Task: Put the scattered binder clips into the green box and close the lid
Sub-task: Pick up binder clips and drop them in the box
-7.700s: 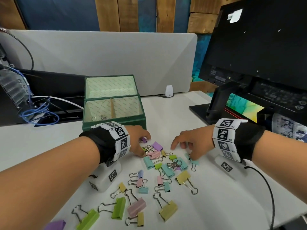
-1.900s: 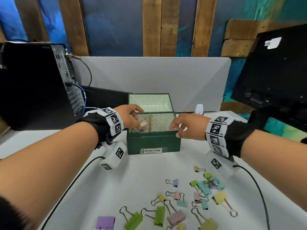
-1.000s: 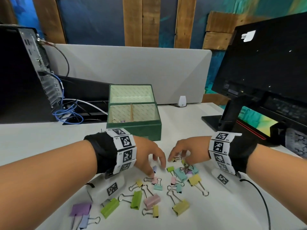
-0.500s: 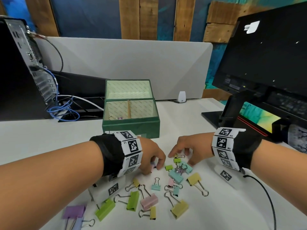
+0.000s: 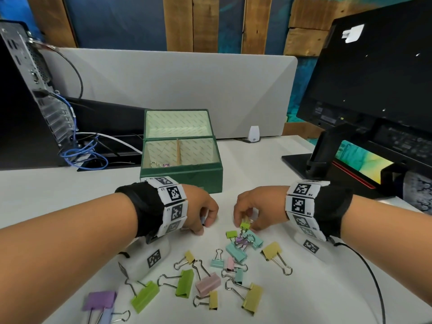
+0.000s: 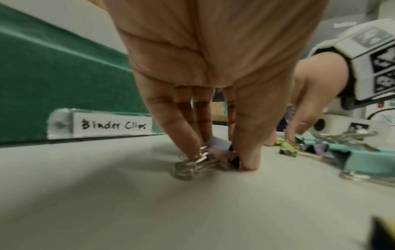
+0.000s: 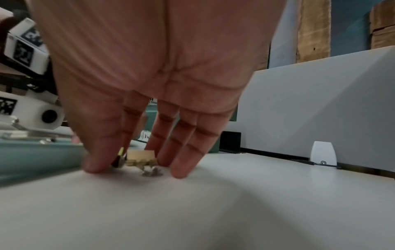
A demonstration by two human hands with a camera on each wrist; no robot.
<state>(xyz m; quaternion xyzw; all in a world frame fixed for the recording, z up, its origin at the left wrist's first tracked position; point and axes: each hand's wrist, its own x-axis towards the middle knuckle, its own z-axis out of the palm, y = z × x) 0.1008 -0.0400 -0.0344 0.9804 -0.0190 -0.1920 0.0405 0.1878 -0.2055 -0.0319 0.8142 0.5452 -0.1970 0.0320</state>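
Note:
The green box stands open on the white desk, lid upright, with a few clips in its left compartment. In front of it my left hand pinches two small clips against the desk, one pink and one pale blue. My right hand pinches a small yellow-green clip at the far edge of the pile; the right wrist view shows a small clip between thumb and fingers. Several pastel clips lie scattered nearer to me.
A black monitor on its stand fills the right. A computer tower with blue cables sits at the left. Behind the box runs a grey partition with a small white device.
Both hands have come down from the box to the pile, and their fingers have closed on small clips. The left hand now holds two clips at the desk.

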